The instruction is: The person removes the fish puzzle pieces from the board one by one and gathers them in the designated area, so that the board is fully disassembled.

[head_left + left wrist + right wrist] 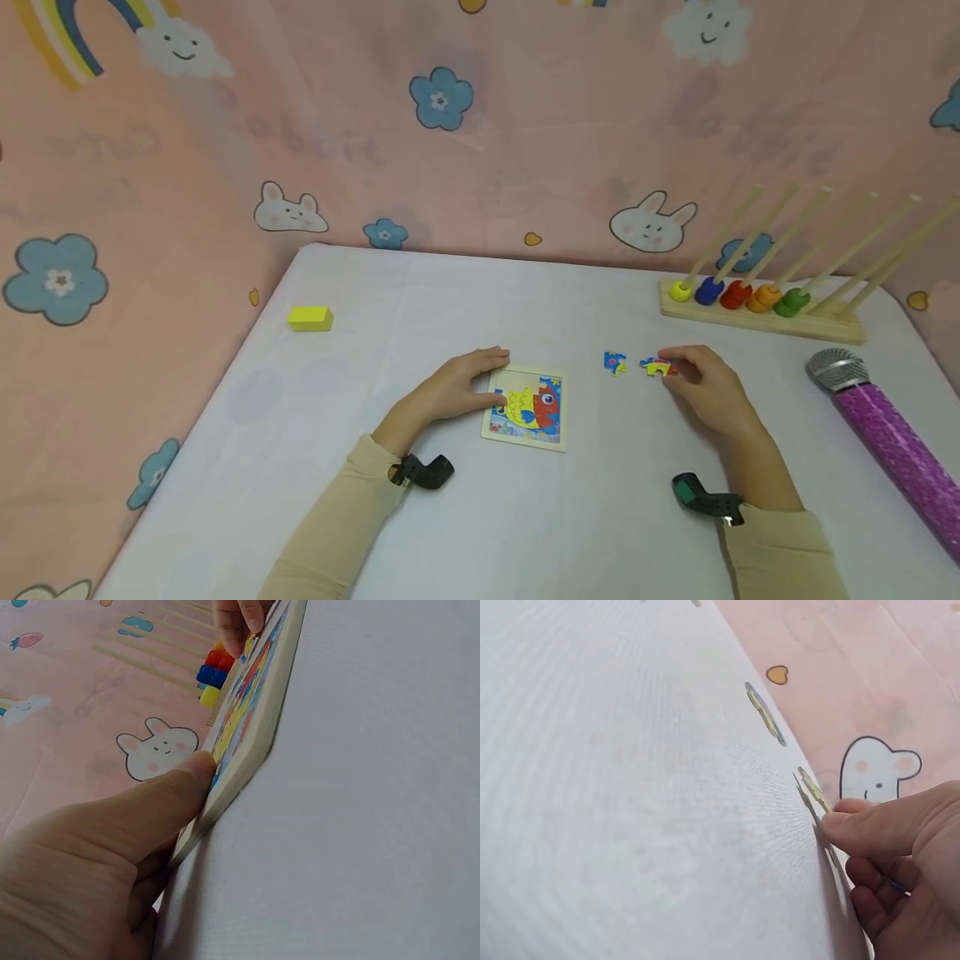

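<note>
A wooden puzzle board (562, 417) with a red, yellow and blue fish picture lies on the table. My left hand (450, 387) holds it at the left side, thumb over the picture's edge and fingers by the upper left corner. In the left wrist view, the thumb (169, 796) presses on the board's near edge. To the right, my right hand (708, 390) pinches a jigsaw piece (655, 367), yellow, red and blue, between thumb and fingers. The right wrist view shows this piece (814, 789) slightly raised above its shadow. Another blue jigsaw piece (614, 362) lies just left of it.
A wooden peg stand (757, 323) with coloured beads stands at the back right. A purple glittery microphone (892, 433) lies along the right side. One yellow block (311, 318) sits at the back left. Behind the white table hangs a pink patterned cloth (525, 167).
</note>
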A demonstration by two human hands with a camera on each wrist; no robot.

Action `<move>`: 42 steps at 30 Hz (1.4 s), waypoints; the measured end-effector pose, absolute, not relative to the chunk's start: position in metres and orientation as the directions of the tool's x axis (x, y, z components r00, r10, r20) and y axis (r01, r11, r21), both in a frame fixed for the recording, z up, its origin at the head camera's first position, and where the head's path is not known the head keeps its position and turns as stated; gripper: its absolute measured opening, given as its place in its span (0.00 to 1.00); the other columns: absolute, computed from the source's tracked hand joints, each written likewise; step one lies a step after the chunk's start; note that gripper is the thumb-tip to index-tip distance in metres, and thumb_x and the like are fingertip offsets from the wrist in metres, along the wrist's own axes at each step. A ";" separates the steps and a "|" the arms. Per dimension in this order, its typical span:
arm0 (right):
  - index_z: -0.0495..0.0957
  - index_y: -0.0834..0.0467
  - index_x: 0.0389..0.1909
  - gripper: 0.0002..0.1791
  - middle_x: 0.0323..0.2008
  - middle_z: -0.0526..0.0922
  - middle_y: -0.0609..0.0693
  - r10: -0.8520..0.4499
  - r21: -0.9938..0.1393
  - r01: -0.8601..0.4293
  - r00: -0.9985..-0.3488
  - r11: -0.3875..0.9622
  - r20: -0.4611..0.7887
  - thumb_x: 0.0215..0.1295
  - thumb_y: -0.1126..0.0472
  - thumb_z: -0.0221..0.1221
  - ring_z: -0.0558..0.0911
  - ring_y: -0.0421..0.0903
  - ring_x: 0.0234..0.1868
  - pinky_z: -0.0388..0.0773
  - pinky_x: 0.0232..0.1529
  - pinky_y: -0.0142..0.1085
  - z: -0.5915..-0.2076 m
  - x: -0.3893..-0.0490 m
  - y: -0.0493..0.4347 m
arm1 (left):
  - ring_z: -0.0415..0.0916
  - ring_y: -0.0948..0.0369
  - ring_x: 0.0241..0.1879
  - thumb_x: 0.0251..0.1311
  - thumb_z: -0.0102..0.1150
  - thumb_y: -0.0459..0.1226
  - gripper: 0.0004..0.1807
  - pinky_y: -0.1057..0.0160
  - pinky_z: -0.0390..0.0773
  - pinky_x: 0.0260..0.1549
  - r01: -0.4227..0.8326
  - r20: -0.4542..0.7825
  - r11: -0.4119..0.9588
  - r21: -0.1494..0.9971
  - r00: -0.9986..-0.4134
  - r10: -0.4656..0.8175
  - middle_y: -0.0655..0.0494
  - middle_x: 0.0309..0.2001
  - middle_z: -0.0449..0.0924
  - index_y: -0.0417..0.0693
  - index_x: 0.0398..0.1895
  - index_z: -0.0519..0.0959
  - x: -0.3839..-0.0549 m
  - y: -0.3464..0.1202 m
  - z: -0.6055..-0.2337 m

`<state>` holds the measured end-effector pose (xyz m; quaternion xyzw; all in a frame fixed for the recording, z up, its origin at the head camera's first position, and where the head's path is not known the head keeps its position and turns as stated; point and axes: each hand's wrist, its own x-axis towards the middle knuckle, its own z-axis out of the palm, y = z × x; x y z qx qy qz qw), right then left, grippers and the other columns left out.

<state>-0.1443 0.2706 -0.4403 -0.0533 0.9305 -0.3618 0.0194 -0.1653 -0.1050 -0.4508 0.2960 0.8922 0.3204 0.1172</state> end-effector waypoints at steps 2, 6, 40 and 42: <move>0.71 0.66 0.57 0.20 0.56 0.70 0.66 -0.115 -0.682 -0.093 -0.993 0.726 0.014 0.65 0.68 0.55 0.67 0.65 0.59 0.65 0.58 0.62 -0.443 -0.144 0.271 | 0.54 0.59 0.72 0.57 0.64 0.48 0.36 0.57 0.58 0.70 0.456 -0.016 0.617 0.642 -0.796 0.605 0.56 0.71 0.60 0.46 0.68 0.66 -0.165 -0.105 -0.450; 0.71 0.66 0.57 0.19 0.56 0.70 0.67 -0.113 -0.679 -0.102 -0.993 0.727 0.028 0.65 0.68 0.55 0.67 0.65 0.59 0.65 0.58 0.62 -0.447 -0.144 0.271 | 0.54 0.58 0.72 0.57 0.64 0.48 0.36 0.56 0.58 0.70 0.456 -0.015 0.611 0.647 -0.794 0.608 0.56 0.71 0.60 0.46 0.68 0.66 -0.165 -0.106 -0.450; 0.67 0.61 0.63 0.27 0.61 0.71 0.61 -0.033 -0.714 -0.015 -0.999 0.700 -0.012 0.68 0.52 0.55 0.69 0.59 0.61 0.68 0.59 0.57 -0.428 -0.138 0.253 | 0.53 0.59 0.72 0.57 0.64 0.48 0.36 0.57 0.57 0.70 0.447 -0.028 0.616 0.649 -0.795 0.607 0.57 0.71 0.60 0.47 0.68 0.66 -0.166 -0.106 -0.450; 0.67 0.61 0.63 0.27 0.60 0.72 0.61 -0.046 -0.724 -0.022 -0.999 0.689 -0.014 0.68 0.52 0.55 0.70 0.58 0.61 0.68 0.60 0.56 -0.425 -0.137 0.248 | 0.53 0.59 0.72 0.57 0.64 0.48 0.36 0.57 0.56 0.70 0.446 -0.029 0.614 0.652 -0.794 0.607 0.57 0.71 0.60 0.47 0.68 0.66 -0.166 -0.106 -0.451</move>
